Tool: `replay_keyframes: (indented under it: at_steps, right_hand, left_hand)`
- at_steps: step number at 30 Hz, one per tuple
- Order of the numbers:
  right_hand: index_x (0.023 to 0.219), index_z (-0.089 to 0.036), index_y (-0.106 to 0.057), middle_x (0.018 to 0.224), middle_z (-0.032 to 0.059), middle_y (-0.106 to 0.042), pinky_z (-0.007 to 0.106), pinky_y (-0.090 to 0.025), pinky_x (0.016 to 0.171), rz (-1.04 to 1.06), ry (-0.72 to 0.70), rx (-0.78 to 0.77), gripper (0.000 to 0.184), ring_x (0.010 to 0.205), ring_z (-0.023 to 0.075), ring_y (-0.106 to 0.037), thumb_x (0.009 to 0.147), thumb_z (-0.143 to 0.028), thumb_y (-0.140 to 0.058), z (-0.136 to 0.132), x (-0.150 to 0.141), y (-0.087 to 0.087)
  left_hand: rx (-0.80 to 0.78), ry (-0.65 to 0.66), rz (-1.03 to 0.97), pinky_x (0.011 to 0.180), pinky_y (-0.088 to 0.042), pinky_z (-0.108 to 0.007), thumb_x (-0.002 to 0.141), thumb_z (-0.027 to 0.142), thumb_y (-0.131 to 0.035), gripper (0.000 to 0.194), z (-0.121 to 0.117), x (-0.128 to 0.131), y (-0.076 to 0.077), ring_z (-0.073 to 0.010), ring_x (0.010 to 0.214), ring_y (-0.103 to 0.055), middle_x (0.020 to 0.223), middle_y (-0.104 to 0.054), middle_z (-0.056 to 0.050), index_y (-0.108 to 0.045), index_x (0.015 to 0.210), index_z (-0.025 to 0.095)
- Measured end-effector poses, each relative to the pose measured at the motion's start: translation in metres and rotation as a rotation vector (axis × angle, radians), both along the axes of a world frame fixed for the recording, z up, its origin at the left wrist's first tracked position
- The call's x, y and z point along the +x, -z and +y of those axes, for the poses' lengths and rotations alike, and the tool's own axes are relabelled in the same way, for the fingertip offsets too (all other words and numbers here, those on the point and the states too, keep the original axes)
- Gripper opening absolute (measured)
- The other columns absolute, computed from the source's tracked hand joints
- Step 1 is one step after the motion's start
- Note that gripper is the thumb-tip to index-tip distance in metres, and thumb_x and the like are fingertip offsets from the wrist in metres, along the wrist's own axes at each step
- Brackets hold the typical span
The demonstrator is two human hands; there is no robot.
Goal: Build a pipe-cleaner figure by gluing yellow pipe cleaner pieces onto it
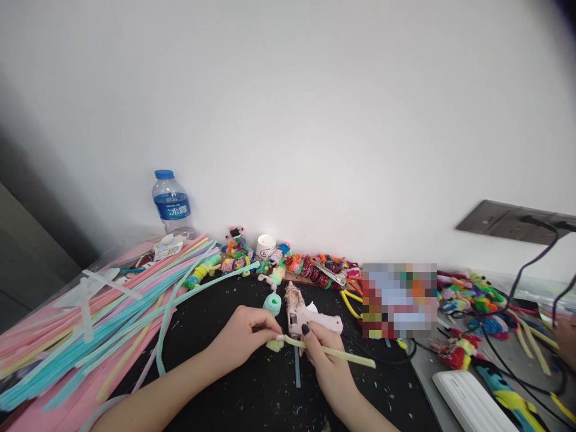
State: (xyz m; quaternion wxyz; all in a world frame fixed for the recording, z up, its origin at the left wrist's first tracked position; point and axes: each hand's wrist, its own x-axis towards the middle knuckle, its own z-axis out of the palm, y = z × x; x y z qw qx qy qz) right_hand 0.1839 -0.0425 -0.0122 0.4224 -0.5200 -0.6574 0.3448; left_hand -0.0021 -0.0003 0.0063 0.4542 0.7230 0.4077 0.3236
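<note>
A pale yellow pipe cleaner (348,356) runs between my two hands above the black mat. The fingertips of my left hand (252,336) pinch its left end, where a small pale yellow piece shows just beneath them. My right hand (327,360), dark-nailed, grips the strip between thumb and fingers, and a straight length sticks out to the right. Right behind my fingers lies a pale pink glue gun (315,320) with a browned nozzle; a clear glue stick (297,369) extends from its back. Beyond my left hand sits a mint green coiled piece (272,304).
Bundled pastel pipe cleaners (117,318) cover the left side. A water bottle (171,207), paper cup (266,246) and scissors (330,274) stand or lie along the wall among colourful figures. At right are black cables (508,300), a white box-like object (470,396) and another person's hand (566,336).
</note>
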Motion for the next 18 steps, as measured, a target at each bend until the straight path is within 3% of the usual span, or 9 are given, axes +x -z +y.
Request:
replay_keyframes:
  at_steps: [3,7,12,15,18]
  right_hand:
    - [0.053,-0.018,-0.039,0.051,-0.0043,-0.035,0.023,-0.026,0.050,-0.012,-0.001,0.016,0.040,0.051,0.0100,-0.035,0.090,-0.034,-0.036,-0.001,0.000,-0.001]
    - [0.051,-0.018,-0.038,0.049,-0.0047,-0.033,0.023,-0.025,0.048,0.062,0.034,-0.009,0.041,0.049,0.0100,-0.033,0.089,-0.036,-0.037,0.000,0.000,0.001]
    - [0.052,-0.019,-0.039,0.048,-0.0050,-0.034,0.022,-0.022,0.042,0.274,0.125,-0.097,0.043,0.044,0.0090,-0.029,0.086,-0.046,-0.038,0.004,-0.001,0.002]
    - [0.052,-0.019,-0.039,0.047,-0.0053,-0.033,0.022,-0.021,0.042,0.314,0.116,-0.119,0.044,0.044,0.0087,-0.027,0.085,-0.049,-0.039,0.004,-0.002,0.002]
    - [0.054,-0.019,-0.040,0.049,-0.0055,-0.032,0.022,-0.021,0.043,0.265,0.041,-0.119,0.044,0.045,0.0087,-0.027,0.087,-0.047,-0.038,0.004,-0.002,0.002]
  left_hand:
    - [-0.020,-0.011,-0.034,0.055,-0.039,-0.020,0.073,0.018,-0.063,0.011,0.002,-0.002,0.000,-0.0114,0.057,-0.054,0.059,-0.064,0.000,-0.067,0.064,0.012]
    - [-0.260,0.043,-0.298,0.061,-0.044,-0.022,0.072,0.022,-0.066,0.012,0.006,-0.001,0.005,-0.0131,0.064,-0.058,0.069,-0.064,-0.001,-0.060,0.075,0.012]
    - [-0.501,0.157,-0.472,0.070,-0.047,-0.027,0.063,0.017,-0.074,0.046,0.008,0.001,0.010,-0.0167,0.077,-0.063,0.091,-0.066,-0.006,-0.055,0.104,0.014]
    - [-0.538,0.221,-0.425,0.066,-0.048,-0.027,0.067,0.020,-0.072,0.039,0.005,0.002,0.006,-0.0184,0.075,-0.064,0.088,-0.067,-0.008,-0.057,0.102,0.012]
    - [-0.499,0.176,-0.383,0.060,-0.048,-0.024,0.074,0.027,-0.066,0.021,0.004,0.003,0.003,-0.0161,0.065,-0.064,0.073,-0.066,-0.006,-0.061,0.084,0.009]
